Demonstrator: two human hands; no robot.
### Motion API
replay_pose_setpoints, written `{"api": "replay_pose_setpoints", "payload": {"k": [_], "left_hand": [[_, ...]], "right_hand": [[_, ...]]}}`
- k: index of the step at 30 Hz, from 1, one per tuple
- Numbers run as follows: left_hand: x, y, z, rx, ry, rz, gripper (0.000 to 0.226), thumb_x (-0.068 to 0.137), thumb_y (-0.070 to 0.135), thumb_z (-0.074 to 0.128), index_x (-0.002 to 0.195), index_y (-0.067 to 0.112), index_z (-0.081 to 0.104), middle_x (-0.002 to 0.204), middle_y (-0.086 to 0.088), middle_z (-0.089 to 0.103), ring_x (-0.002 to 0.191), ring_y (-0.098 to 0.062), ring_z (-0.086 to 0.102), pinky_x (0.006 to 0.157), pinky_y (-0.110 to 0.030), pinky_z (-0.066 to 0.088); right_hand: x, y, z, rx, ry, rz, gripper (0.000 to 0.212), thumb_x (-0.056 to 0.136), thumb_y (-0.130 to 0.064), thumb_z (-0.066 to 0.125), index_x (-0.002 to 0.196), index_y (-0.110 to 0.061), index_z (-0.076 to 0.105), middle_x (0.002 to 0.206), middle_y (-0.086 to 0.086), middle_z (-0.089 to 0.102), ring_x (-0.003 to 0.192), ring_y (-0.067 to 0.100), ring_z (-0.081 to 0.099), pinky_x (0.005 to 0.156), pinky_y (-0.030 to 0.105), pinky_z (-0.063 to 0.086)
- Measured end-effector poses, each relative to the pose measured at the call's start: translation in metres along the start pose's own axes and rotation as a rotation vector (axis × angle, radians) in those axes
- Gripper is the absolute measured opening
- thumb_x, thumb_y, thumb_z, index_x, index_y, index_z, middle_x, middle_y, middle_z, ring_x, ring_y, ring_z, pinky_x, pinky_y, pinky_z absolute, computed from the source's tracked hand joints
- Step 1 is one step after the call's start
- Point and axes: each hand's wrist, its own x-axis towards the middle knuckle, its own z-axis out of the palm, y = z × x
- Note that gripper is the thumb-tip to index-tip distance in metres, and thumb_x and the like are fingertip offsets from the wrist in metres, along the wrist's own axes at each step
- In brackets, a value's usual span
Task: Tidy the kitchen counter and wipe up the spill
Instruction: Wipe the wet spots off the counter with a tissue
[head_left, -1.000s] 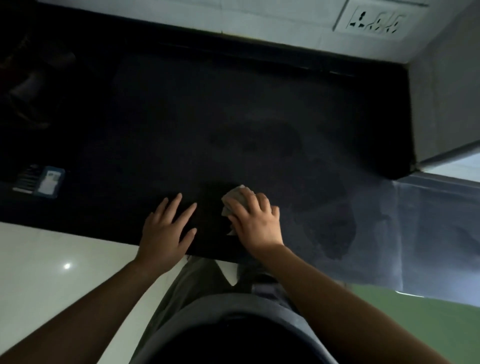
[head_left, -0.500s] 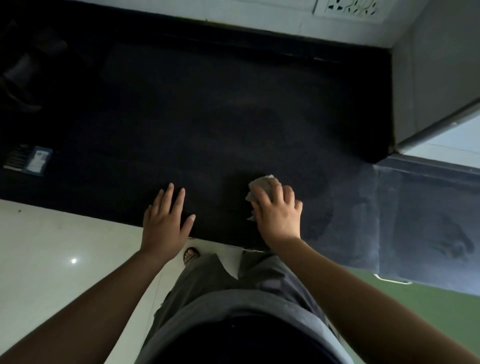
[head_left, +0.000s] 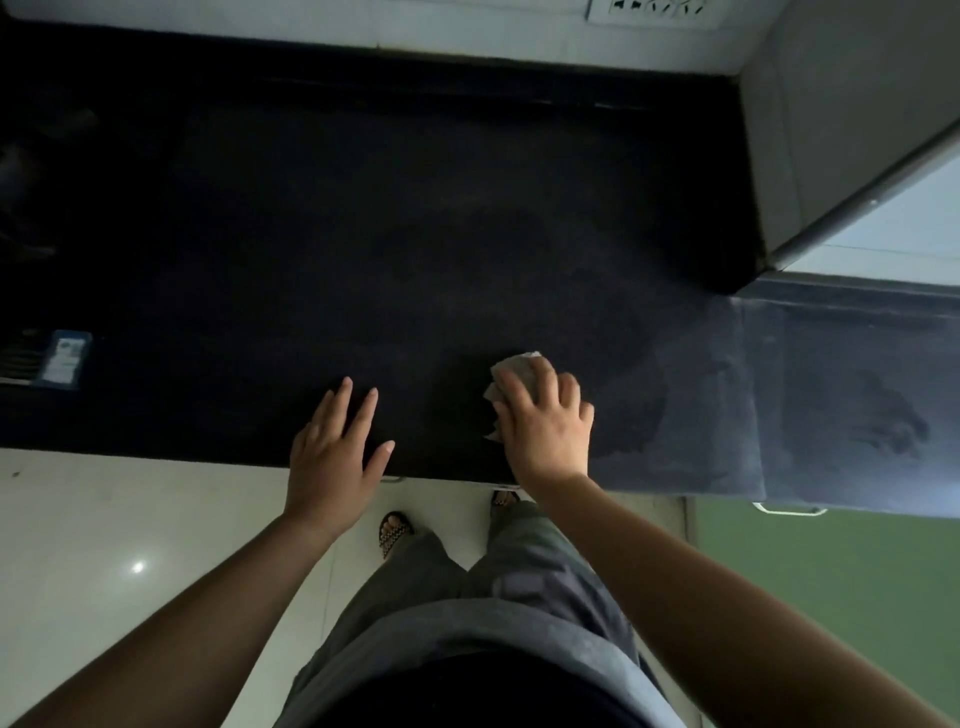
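Observation:
A dark stone kitchen counter (head_left: 363, 234) fills the upper part of the head view. My right hand (head_left: 545, 426) presses a crumpled grey cloth (head_left: 514, 366) flat on the counter near its front edge; only the cloth's far and left edges show past my fingers. A wet sheen with streaks (head_left: 675, 405) lies on the counter just right of that hand. My left hand (head_left: 332, 447) rests flat on the front edge, fingers spread, holding nothing.
A small blue-and-white packet (head_left: 62, 358) lies at the counter's far left. A grey cabinet side (head_left: 831, 130) rises at the right. A wall socket (head_left: 657, 8) sits on the white backsplash. White floor, my feet and a green panel (head_left: 831, 571) are below.
My right hand has slid the cloth to the right along the counter's front edge, toward the wet patch. My left hand has stayed flat on the edge.

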Motion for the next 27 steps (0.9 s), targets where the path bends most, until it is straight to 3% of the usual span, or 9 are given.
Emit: {"api": "replay_pose_setpoints", "payload": {"k": [6,12,18,22,24,26,27], "left_hand": [[-0.001,-0.012,-0.007,-0.024,-0.04,0.087,0.063,0.091,0.039,0.048,0.147,0.022,0.022,0.157,-0.009,0.007,0.144,-0.03,0.008,0.111,-0.049,0.022],[0.001,-0.021,-0.013,-0.006,-0.107,0.145,0.068,0.091,0.043,0.045,0.148,0.024,0.014,0.158,-0.009,-0.001,0.144,-0.03,0.002,0.112,-0.046,0.016],[0.003,-0.03,-0.018,-0.092,-0.118,0.225,0.06,0.091,0.046,0.044,0.143,0.021,0.031,0.157,-0.011,0.011,0.143,-0.032,0.009,0.111,-0.049,0.019],[-0.002,-0.018,-0.033,-0.228,-0.167,0.279,0.06,0.091,0.046,0.04,0.143,0.017,0.032,0.151,-0.008,0.03,0.139,-0.025,0.025,0.111,-0.042,0.025],[-0.008,-0.001,-0.039,-0.304,-0.192,0.322,0.055,0.093,0.039,0.044,0.142,0.017,0.033,0.147,-0.005,0.037,0.135,-0.021,0.032,0.108,-0.037,0.029],[-0.016,0.022,-0.042,-0.346,-0.216,0.368,0.051,0.092,0.035,0.046,0.139,0.02,0.036,0.141,0.0,0.044,0.13,-0.017,0.039,0.102,-0.03,0.033],[-0.02,0.034,-0.042,-0.354,-0.23,0.396,0.049,0.092,0.036,0.047,0.138,0.021,0.037,0.137,0.002,0.047,0.127,-0.015,0.042,0.098,-0.028,0.034]], "right_hand": [[-0.025,0.008,-0.002,-0.064,0.007,-0.058,0.039,0.089,-0.045,0.038,0.125,-0.031,0.043,0.132,0.012,0.048,0.107,0.038,0.048,0.069,0.051,0.049],[-0.051,0.009,-0.01,0.079,0.047,0.201,0.037,0.093,-0.043,0.041,0.129,-0.034,0.046,0.138,0.003,0.04,0.119,0.032,0.039,0.086,0.049,0.043],[-0.085,-0.008,-0.018,0.483,0.302,0.525,0.028,0.092,-0.036,0.051,0.116,-0.027,0.062,0.114,0.002,0.058,0.103,0.022,0.053,0.089,0.03,0.042],[-0.108,-0.018,-0.025,0.664,0.343,0.671,0.028,0.092,-0.035,0.052,0.114,-0.022,0.063,0.107,-0.005,0.054,0.094,0.005,0.049,0.082,0.01,0.033],[-0.123,-0.016,-0.028,0.714,0.368,0.698,0.026,0.092,-0.034,0.052,0.113,-0.023,0.063,0.105,-0.008,0.053,0.093,0.005,0.051,0.077,0.002,0.034],[-0.14,-0.011,-0.034,0.802,0.401,0.722,0.024,0.092,-0.033,0.053,0.11,-0.024,0.064,0.103,-0.009,0.054,0.093,0.006,0.056,0.083,0.014,0.047],[-0.149,-0.007,-0.037,0.866,0.417,0.746,0.022,0.092,-0.033,0.053,0.109,-0.025,0.064,0.103,-0.008,0.054,0.09,0.005,0.059,0.079,0.022,0.053]]}}
